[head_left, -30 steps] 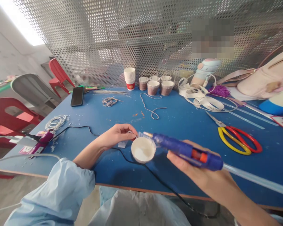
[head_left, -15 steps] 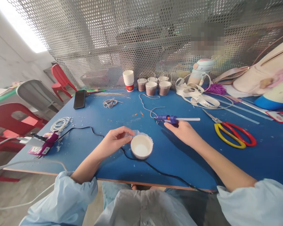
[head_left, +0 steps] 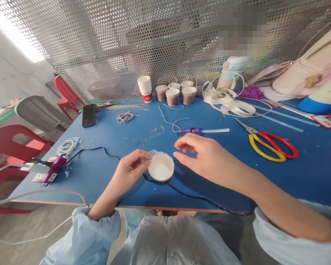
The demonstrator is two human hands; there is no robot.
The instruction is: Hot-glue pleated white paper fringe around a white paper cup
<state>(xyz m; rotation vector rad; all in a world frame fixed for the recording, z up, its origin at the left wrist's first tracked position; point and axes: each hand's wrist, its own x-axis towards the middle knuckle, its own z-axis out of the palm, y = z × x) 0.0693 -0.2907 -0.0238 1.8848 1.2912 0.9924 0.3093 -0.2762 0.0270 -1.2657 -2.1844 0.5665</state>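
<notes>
A white paper cup [head_left: 161, 168] with a frilly translucent trim around its rim stands near the table's front edge. My left hand [head_left: 132, 166] pinches the trim at the cup's left side. To the right of the cup hovers my right hand [head_left: 198, 152], fingers apart and holding nothing. Just beyond it a blue glue gun [head_left: 191, 130] lies on the table, a clear glue stick poking out to the right. A black cord [head_left: 187, 193] runs past the cup's base.
Scissors [head_left: 273, 145] lie at the right, below white ribbon [head_left: 234, 105]. At the back stand stacked paper cups [head_left: 145, 87] and several wrapped cups [head_left: 173, 96] against a perforated metal screen [head_left: 105, 51]. A phone [head_left: 88, 115] and purple power strip [head_left: 53, 170] are leftward.
My right hand has let go of the glue gun and come nearer to the cup, with its fingers now apart. My left hand stays at the cup's trim. The view has shifted slightly.
</notes>
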